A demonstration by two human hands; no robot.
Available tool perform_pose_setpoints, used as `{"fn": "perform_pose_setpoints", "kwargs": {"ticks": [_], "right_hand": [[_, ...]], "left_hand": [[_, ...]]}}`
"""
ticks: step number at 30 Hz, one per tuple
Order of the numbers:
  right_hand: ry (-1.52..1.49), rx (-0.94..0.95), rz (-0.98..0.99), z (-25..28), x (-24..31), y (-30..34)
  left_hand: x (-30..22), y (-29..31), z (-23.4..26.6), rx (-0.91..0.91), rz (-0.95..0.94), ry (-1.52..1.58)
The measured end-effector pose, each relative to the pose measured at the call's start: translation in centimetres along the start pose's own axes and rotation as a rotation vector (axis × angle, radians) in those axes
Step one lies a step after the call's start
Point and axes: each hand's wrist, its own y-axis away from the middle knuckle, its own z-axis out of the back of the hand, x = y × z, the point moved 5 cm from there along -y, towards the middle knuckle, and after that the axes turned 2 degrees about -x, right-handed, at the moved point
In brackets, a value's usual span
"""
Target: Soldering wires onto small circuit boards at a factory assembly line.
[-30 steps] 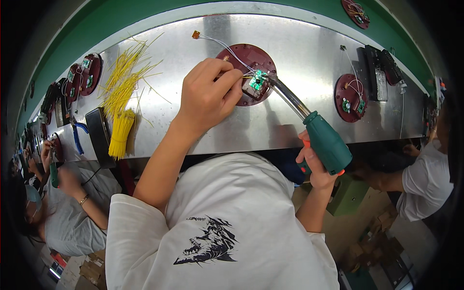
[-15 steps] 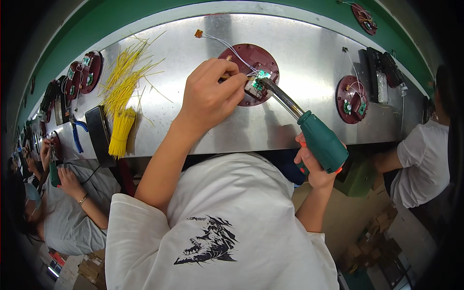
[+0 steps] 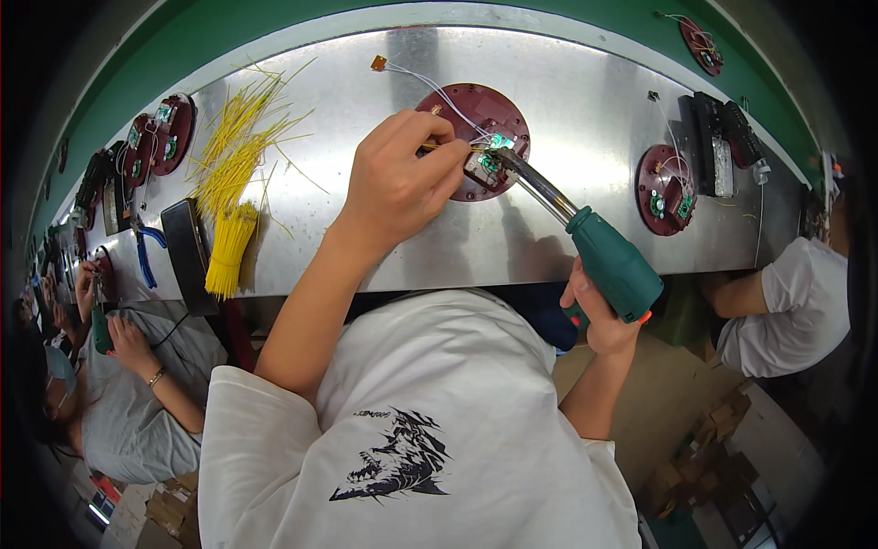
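Note:
Below the far edge of the metal table lies a dark red round plate (image 3: 476,102) carrying a small green circuit board (image 3: 500,143). My left hand (image 3: 395,188) rests over the plate's left side, thumb and fingers pinched on a thin yellow wire (image 3: 430,146) that runs toward the board. In my right hand (image 3: 605,320) is a green-handled soldering gun (image 3: 615,265), tilted, its dark tip against or just over the board. White wires (image 3: 450,102) lead from the board to a small orange tab (image 3: 379,63) on the table. My fingers partly hide the yellow wire.
Left of me lie a yellow wire bundle (image 3: 232,252), a black box (image 3: 187,247) and blue-handled pliers (image 3: 144,256). Another red plate (image 3: 666,188) and a black holder (image 3: 718,146) stand right. Co-workers sit on both sides; the left one's hand (image 3: 133,348) is near a green tool.
The soldering gun's handle and my right hand have shifted slightly right and down, with the tip still at the board. My left hand has hardly moved. The right co-worker's arm has shifted.

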Motion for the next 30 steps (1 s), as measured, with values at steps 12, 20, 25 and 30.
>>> {"fn": "perform_pose_setpoints", "kwargs": {"ticks": [12, 20, 25, 30], "right_hand": [[-0.089, -0.063, 0.072, 0.8, -0.3, 0.9], [-0.207, -0.215, 0.201, 1.4, -0.7, 1.4], [-0.164, -0.311, 0.186, 2.2, -0.8, 1.9], [-0.239, -0.359, 0.178, 2.9, -1.2, 2.3]], "left_hand": [[-0.1, 0.0, 0.0, 0.011, 0.0, 0.003], [-0.2, -0.1, 0.1, 0.031, 0.01, 0.009], [-0.3, -0.3, 0.0, 0.033, -0.003, -0.005], [-0.5, -0.2, 0.0, 0.09, 0.017, -0.037]]}}
